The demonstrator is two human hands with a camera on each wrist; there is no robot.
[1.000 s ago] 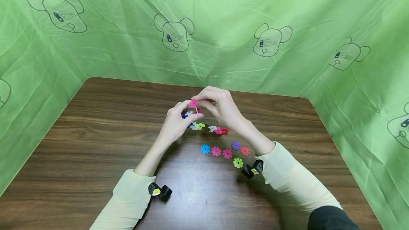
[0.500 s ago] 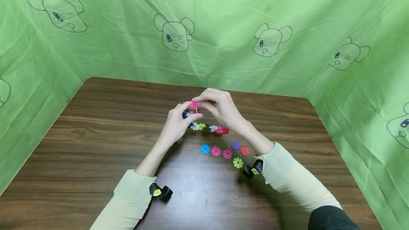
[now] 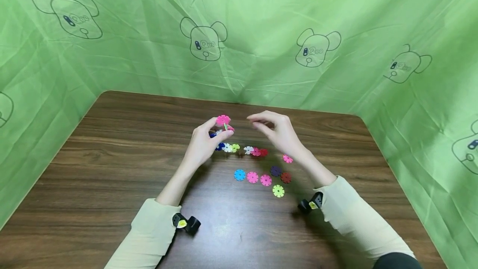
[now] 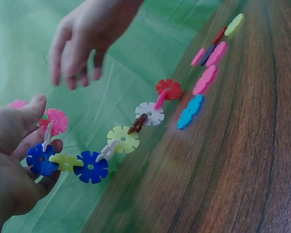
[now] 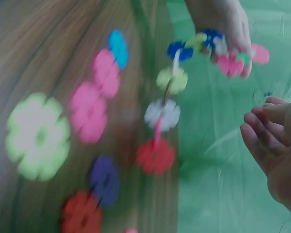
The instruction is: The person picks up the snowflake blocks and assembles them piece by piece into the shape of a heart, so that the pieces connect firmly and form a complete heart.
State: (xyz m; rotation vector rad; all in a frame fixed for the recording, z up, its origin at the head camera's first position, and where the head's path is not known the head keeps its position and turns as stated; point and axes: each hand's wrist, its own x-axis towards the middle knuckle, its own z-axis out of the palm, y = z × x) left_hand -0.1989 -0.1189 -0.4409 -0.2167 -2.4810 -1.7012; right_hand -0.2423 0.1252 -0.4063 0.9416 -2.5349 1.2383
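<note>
My left hand (image 3: 198,142) holds a chain of notched plastic snowflake discs, pinching it near one end. At that end a pink disc (image 3: 223,120) stands above the fingers, joined by a green disc (image 5: 243,58) to another pink one (image 4: 56,121). From there the chain runs through blue discs (image 4: 90,167), a yellow-green disc (image 4: 122,140) and a white disc (image 4: 149,114) to a red disc (image 4: 169,90) by the table. Part of it lies behind the left fingers in the head view. My right hand (image 3: 279,131) hovers to the right of the chain, fingers loosely bent around nothing.
Loose discs lie on the brown wooden table (image 3: 112,169) in front of the chain: blue (image 3: 240,174), several pink (image 3: 252,177), purple (image 3: 276,171), red (image 3: 285,177) and yellow-green (image 3: 278,191). A green curtain (image 3: 254,74) with printed bear outlines rises behind the table.
My right hand has let go of the pink disc at the chain's end and drawn back to the right. The left hand keeps its hold almost in place. A loose pink disc now shows beside the right wrist.
</note>
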